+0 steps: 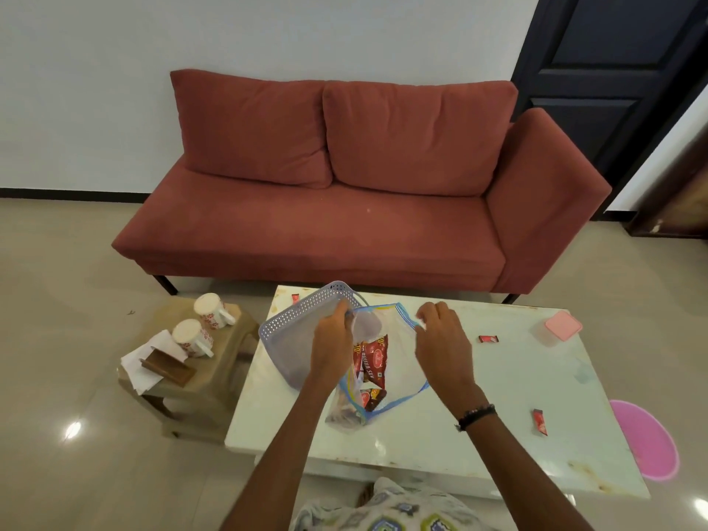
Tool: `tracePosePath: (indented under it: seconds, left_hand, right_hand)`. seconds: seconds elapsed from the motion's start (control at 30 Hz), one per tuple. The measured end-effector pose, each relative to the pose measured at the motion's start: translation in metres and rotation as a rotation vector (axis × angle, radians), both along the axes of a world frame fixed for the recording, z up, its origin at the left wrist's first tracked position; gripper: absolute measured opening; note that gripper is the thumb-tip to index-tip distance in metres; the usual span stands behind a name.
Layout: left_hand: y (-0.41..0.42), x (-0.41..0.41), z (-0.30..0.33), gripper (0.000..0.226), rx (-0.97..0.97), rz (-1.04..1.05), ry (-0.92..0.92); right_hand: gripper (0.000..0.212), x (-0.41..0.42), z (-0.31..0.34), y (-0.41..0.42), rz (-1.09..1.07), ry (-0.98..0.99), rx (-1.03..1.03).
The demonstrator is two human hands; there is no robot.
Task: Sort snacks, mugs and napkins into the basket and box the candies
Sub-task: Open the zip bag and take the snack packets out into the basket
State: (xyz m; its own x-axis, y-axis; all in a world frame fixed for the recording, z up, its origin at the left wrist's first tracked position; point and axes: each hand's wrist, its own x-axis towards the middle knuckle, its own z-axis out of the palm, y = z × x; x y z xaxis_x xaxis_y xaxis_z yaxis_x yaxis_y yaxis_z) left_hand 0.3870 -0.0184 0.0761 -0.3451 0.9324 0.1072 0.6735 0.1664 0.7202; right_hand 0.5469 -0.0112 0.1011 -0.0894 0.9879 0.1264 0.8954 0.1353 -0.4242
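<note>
A clear zip bag (398, 362) with a blue rim lies open on the white table (498, 427), red snack packets (373, 358) inside it. My left hand (332, 341) grips the bag's left rim, next to a tilted lavender perforated basket (297, 327). My right hand (440, 335) pinches the bag's right rim. Small red candies lie at the far left corner (295, 298), in the middle right (489, 339) and near the right edge (539, 422). A clear box with a pink lid (557, 326) sits at the far right. Two floral mugs (212, 310) (191, 338) and white napkins (143, 364) rest on a side stool.
The brown stool (203, 377) stands left of the table and also carries a dark wooden holder (168, 367). A red sofa (344, 205) fills the space beyond the table. A pink round mat (643, 440) lies on the floor at the right.
</note>
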Motion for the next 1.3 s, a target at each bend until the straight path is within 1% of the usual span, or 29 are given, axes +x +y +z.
tracePosePath:
  seconds: [0.03,0.07,0.17,0.2,0.27,0.37,0.43,0.57,0.7,0.83,0.93,1.0,1.17,1.3]
  left_hand:
    - [-0.001,-0.001,0.000,0.021,0.001,0.002,-0.005]
    - [-0.003,-0.001,0.000,0.021,0.005,0.004,-0.010]
    - [-0.006,0.002,0.003,0.022,0.014,0.023,-0.016]
    - [-0.007,0.002,0.005,0.022,0.019,0.028,-0.012]
    - [-0.009,0.003,0.007,0.023,0.035,0.032,-0.014]
    - [-0.014,0.000,0.011,0.022,0.063,0.059,-0.058]
    - [-0.014,-0.005,0.013,0.023,0.067,0.097,-0.072]
    - [-0.012,-0.011,0.012,0.026,0.065,0.159,-0.110]
    - [-0.003,-0.019,0.007,0.026,0.029,0.239,-0.124]
    - [0.018,-0.029,0.010,0.026,-0.010,0.327,-0.147]
    - [0.039,-0.038,0.013,0.026,-0.029,0.372,-0.225]
    - [0.052,-0.046,0.012,0.026,-0.033,0.406,-0.259]
    - [0.082,-0.070,0.003,0.028,-0.029,0.483,-0.259]
    - [0.107,-0.093,-0.009,0.030,-0.041,0.575,-0.274]
  right_hand:
    - [0.008,-0.007,0.000,-0.005,0.049,0.043,0.005]
    - [0.011,-0.016,-0.002,-0.008,0.091,0.054,-0.062]
    - [0.020,-0.044,-0.024,-0.006,0.254,-0.047,-0.465]
    - [0.019,-0.052,-0.035,-0.002,0.270,-0.047,-0.540]
    - [0.022,-0.065,-0.053,0.005,0.243,-0.023,-0.598]
    - [0.028,-0.078,-0.065,0.008,0.155,0.044,-0.605]
    - [0.028,-0.086,-0.070,0.010,0.110,0.072,-0.582]
    - [0.023,-0.087,-0.073,0.019,0.132,0.030,-0.520]
    - [0.027,-0.083,-0.047,0.030,0.209,-0.031,-0.408]
    - [0.019,-0.079,-0.020,0.048,0.267,-0.011,-0.297]
    - [0.016,-0.078,-0.005,0.061,0.242,0.042,-0.200]
    - [0.017,-0.080,0.003,0.071,0.237,0.082,-0.143]
    - [0.018,-0.084,0.014,0.107,0.247,0.278,-0.009]
    - [0.019,-0.087,0.007,0.148,0.259,0.385,0.074]
